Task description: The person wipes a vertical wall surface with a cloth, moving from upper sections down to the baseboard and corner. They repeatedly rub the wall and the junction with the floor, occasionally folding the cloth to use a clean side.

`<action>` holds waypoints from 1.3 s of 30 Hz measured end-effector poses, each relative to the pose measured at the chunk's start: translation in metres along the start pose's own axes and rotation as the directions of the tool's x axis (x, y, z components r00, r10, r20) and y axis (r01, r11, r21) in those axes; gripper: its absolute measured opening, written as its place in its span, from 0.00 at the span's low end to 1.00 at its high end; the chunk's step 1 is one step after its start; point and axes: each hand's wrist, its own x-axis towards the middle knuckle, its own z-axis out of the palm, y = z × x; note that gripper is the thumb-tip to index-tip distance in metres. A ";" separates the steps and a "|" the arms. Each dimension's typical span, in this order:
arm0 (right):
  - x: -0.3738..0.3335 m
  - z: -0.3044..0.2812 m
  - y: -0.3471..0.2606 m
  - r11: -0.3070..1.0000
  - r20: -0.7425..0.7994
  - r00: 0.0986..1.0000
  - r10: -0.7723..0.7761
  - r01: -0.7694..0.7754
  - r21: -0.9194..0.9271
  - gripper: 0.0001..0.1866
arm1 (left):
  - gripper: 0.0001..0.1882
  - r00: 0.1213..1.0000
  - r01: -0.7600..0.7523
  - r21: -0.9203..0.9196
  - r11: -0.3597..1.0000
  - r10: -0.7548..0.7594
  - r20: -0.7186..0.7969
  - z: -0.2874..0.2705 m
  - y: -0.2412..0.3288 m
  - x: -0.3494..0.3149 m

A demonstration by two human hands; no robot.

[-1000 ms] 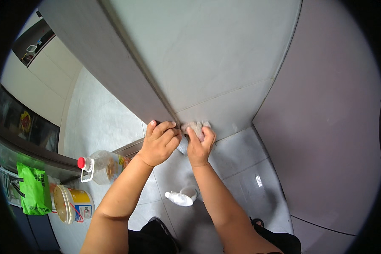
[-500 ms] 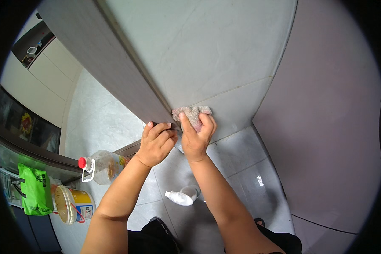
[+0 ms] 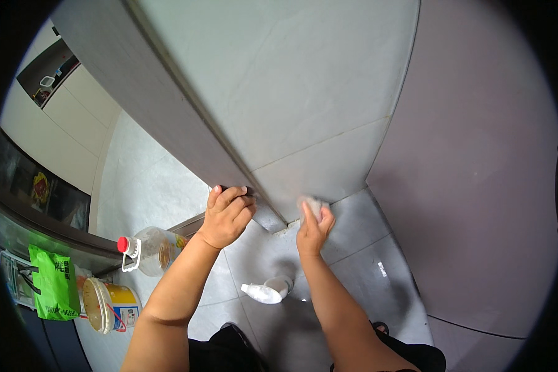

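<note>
Against the low part of the pale tiled wall, just above the floor, my right hand presses a crumpled greyish-pink cloth. The cloth is blurred and partly covered by my fingers. My left hand grips the lower part of the grey door frame, its fingers bent over the face; a dark spot shows by the fingertips. On the floor between my forearms stands a white spray bottle, its nozzle pointing left.
Left of my left forearm is a clear plastic jug with a red cap. Further left are a yellow-and-white bucket and a bright green bag. A large mauve-grey panel rises on the right.
My right hand has moved the cloth right and down, away from the door frame to the wall's bottom edge. My left hand stays on the frame.
</note>
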 end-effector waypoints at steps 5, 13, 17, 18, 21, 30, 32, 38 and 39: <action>0.114 -0.002 -0.112 0.906 -0.398 0.888 -0.231 0.345 0.244 0.21 | 0.07 1.000 0.027 -0.018 0.999 -0.027 -0.008 0.003 0.005 -0.002; 0.029 0.045 -0.035 0.965 -0.016 0.969 0.246 -0.243 0.096 0.31 | 0.06 1.000 0.007 0.000 1.000 -0.007 -0.010 0.005 0.002 -0.003; 0.029 0.048 -0.015 0.800 0.065 0.814 0.577 -0.579 0.155 0.27 | 0.06 0.999 0.031 -0.024 0.999 -0.030 0.025 0.004 0.005 -0.002; 0.033 0.053 -0.006 0.706 0.061 0.736 0.674 -0.667 0.239 0.27 | 0.06 0.999 0.026 -0.033 0.999 -0.025 0.030 0.003 0.005 0.002; 0.043 0.060 0.003 0.154 0.286 0.410 0.866 -0.763 0.627 0.27 | 0.06 0.999 0.005 -0.045 0.999 -0.003 0.043 0.001 0.003 0.006; 0.103 0.000 -0.121 0.865 -0.176 0.911 0.374 -0.274 0.420 0.28 | 0.06 0.999 0.018 -0.021 1.000 -0.018 0.027 0.004 0.004 -0.002; 0.085 0.027 -0.084 0.852 -0.152 0.881 0.448 -0.370 0.369 0.29 | 0.05 1.000 -0.010 -0.004 1.000 0.010 0.023 0.006 0.002 -0.002; 0.036 0.064 0.029 0.380 0.133 0.487 0.863 -0.800 0.464 0.31 | 0.05 1.000 -0.010 -0.030 0.999 0.010 0.019 0.012 0.008 0.003; 0.037 0.063 0.028 0.395 0.132 0.515 0.847 -0.775 0.493 0.30 | 0.05 1.000 -0.016 -0.028 0.999 0.016 0.019 0.012 0.008 0.003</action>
